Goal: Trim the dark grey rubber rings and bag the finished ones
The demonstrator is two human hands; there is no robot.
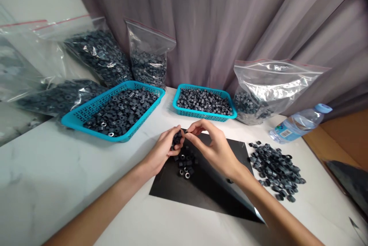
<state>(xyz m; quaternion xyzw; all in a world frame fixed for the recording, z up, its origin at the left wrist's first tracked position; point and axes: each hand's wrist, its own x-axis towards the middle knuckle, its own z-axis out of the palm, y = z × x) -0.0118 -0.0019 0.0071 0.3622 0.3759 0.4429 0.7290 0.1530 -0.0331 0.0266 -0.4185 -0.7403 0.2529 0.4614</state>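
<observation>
Your left hand [163,149] is curled around a handful of rings [176,139], dark grey and short, above the near side of the bench's middle. Your right hand [215,148] has thumb and forefinger pressed together on a small dark piece [186,132], right beside your left fingertips; you cannot tell from this view whether the left fingers touch it too. Both hands are over a black sheet [175,190] lying on the white bench [126,215]. Below them on the sheet sits a loose cluster [185,165] of the same rings, a few showing bright silvery ends.

To the right of the sheet, you have a spread-out heap [274,169] of dark rings directly on the bench. Beyond your hands stand two blue baskets, the larger basket [133,132] to the left and the smaller basket [204,115] near the middle, both holding many rings. A clear bag [151,60] of rings stands behind the larger one. On the right, a water bottle [301,123] lies tilted near another part-filled bag [258,100], with a grey curtain [207,27] behind.
</observation>
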